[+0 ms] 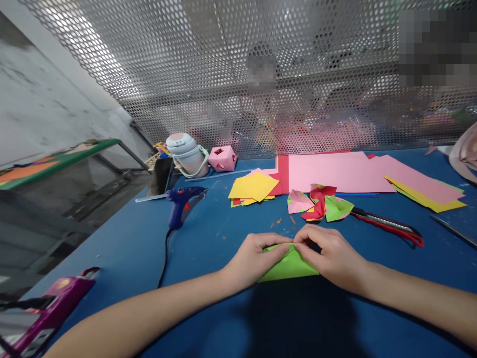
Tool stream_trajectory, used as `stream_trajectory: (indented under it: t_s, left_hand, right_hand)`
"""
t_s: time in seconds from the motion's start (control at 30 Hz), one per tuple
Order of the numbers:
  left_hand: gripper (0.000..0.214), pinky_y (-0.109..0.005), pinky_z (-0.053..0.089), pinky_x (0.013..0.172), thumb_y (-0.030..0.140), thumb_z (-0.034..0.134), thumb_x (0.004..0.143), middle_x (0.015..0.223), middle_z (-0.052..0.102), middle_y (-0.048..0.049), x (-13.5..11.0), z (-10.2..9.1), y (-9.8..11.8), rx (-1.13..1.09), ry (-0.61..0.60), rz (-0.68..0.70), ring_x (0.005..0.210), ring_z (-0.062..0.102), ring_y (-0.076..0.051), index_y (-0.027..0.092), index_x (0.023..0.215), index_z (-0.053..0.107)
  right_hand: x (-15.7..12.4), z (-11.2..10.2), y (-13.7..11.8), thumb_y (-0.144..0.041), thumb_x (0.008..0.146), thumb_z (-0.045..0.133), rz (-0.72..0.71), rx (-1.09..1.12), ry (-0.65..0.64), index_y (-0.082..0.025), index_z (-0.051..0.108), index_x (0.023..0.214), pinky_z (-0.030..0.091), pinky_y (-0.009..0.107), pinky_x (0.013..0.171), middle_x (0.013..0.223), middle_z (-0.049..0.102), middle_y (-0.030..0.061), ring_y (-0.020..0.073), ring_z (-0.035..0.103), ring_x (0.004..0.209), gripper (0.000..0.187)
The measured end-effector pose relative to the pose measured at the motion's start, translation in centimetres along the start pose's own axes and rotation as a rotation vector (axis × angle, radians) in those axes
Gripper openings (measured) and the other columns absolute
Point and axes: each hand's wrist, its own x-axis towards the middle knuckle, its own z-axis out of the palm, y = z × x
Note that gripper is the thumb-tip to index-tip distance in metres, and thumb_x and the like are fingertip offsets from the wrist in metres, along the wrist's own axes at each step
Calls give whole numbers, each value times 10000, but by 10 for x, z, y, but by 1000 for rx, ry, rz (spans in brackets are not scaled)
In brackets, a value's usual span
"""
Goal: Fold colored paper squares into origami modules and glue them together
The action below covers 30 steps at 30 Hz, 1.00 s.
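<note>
A green sheet of paper, folded over, is held between my two hands low over the blue tabletop. My left hand grips its left part, thumb on top and fingers behind. My right hand pinches the upper edge, thumb and index finger closed on it. The fingertips of both hands nearly meet at the top of the paper. Just beyond them lie several folded paper pieces in pink, red and green. A utility knife with black and red parts rests right of those pieces.
A blue glue gun stands left, its cord running toward me. Yellow paper squares and pink sheets lie at the back, near a pink paper cube and a lidded cup. A purple power strip sits front left. Perforated metal mesh rises behind.
</note>
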Motion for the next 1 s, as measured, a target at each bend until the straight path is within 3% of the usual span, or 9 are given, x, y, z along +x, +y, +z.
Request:
stream_trajectory:
  t_s: [0.4,0.63,0.87,1.0]
  left_hand:
    - [242,-231,465,791,174,537,755,936,716,-41,1,-1,5,23,5,-73,865,633,-182,133,924,705]
    - [380,-258,447,835,150,448,742,1048,682,-21,-1,-11,2,-161,-90,-124,956,596,-192,155,1057,660]
    - [384,-275,444,822,167,420,739,965,704,-3,1,-11,-10,-210,-25,-179,905,602,-192,190,1011,690]
    - [408,-316,454,853,150,408,703,989,704,-37,2,-9,-11,-440,-53,-180,961,605,-223,156,999,687]
  right_hand:
    - [2,-2,6,-138,848,437,-177,-66,47,-173,605,802,447,258,611,731,609,44,144,567,670,177]
    - [4,-7,6,-125,846,435,-179,-80,62,-174,601,813,457,262,628,751,624,43,146,578,688,177]
    - [4,-8,8,-136,845,432,-183,-87,80,-174,612,824,464,276,618,749,629,49,153,579,681,185]
    - [4,-7,7,-139,849,423,-196,-99,86,-176,610,825,466,280,624,750,627,54,157,581,690,192]
